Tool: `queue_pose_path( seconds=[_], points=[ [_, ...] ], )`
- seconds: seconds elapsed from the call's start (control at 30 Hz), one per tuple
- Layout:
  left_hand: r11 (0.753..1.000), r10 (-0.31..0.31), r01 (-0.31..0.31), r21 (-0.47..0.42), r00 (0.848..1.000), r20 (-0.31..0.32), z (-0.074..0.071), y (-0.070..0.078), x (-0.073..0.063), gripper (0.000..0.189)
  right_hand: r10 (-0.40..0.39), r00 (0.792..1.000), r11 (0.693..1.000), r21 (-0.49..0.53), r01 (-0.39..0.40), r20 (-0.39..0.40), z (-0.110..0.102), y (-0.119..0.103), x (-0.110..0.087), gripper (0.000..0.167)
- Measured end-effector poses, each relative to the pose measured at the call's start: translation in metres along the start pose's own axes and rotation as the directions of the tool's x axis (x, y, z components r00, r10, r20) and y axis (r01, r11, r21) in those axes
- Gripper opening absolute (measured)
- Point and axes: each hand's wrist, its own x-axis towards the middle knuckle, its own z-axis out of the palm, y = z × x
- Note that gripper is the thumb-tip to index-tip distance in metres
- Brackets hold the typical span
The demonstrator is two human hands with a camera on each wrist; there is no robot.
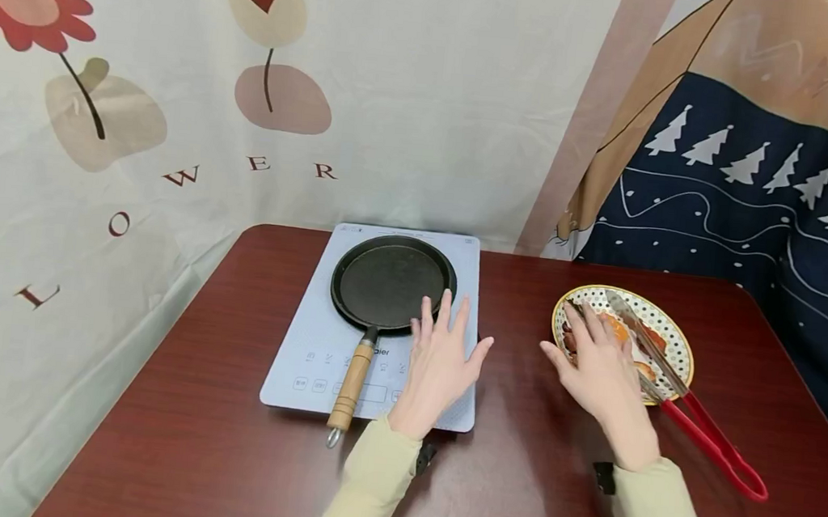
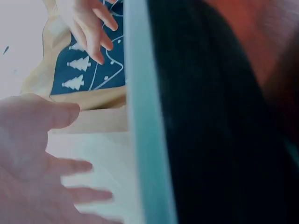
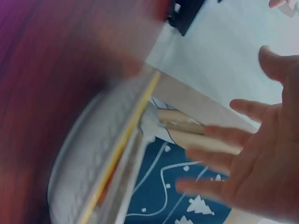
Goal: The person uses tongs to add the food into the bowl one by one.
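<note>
My left hand [image 1: 438, 366] hovers with spread fingers over the right side of a white induction cooktop [image 1: 287, 386]. On that cooktop sits a round black frying pan [image 1: 393, 281] with a wooden handle [image 1: 351, 383], its cooking surface bare. Fingers of the left hand overlap the pan's rim in the head view. My right hand [image 1: 598, 370], fingers spread, is above the left part of a dotted oval plate [image 1: 680, 344]. Food lies on the plate, including an orange-yellow round piece [image 1: 616, 330] like an egg yolk. Metal tongs with red handles [image 1: 720, 449] rest across it. Neither hand grips anything.
A dark red-brown table [image 1: 513, 477] carries everything. Behind it hangs a pale cloth [image 1: 424, 129] printed with flowers and letters; a navy cloth with white trees [image 1: 739, 203] hangs at the right. The tongs' handles reach past the plate towards the front right.
</note>
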Motion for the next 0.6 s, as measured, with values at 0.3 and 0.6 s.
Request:
queue_pose_path(
  seconds=[0.3,0.6],
  points=[
    [0.973,0.225,-0.209,0.096,0.949,-0.219,-0.025,0.000,-0.036,0.026,-0.087,0.993,0.989,-0.125,0.076,-0.079,-0.028,0.053,-0.035,0.064],
    [0.946,0.126,-0.049,0.321,0.966,-0.224,-0.042,-0.043,-0.061,0.049,0.158,0.979,0.961,-0.249,-0.123,0.126,-0.032,0.109,-0.053,0.086]
  ],
)
